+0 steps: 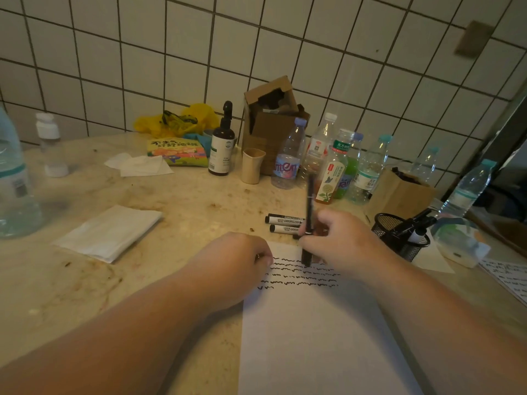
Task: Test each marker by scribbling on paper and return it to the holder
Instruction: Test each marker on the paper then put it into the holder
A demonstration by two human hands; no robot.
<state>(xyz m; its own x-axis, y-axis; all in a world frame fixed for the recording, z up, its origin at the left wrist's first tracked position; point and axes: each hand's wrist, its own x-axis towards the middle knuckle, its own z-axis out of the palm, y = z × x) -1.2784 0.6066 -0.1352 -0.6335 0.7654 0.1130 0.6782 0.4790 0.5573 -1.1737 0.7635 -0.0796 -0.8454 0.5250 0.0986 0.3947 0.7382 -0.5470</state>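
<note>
My right hand point(339, 243) grips a black marker point(309, 203) upright, its tip on the white paper point(319, 337), which carries several rows of black scribbles near its top edge. My left hand point(236, 263), fingers curled, rests on the paper's top left corner; whether it holds a small thing I cannot tell. Three markers point(285, 223) lie flat on the counter just beyond the paper. A black mesh holder point(399, 238) at the right has a few markers standing in it.
Several plastic bottles point(336, 161), a beige cup point(252, 169), a dark pump bottle point(222, 143) and cardboard boxes point(271, 121) line the tiled wall. Folded tissues point(111, 232) lie at the left, a large bottle point(14, 178) at the far left.
</note>
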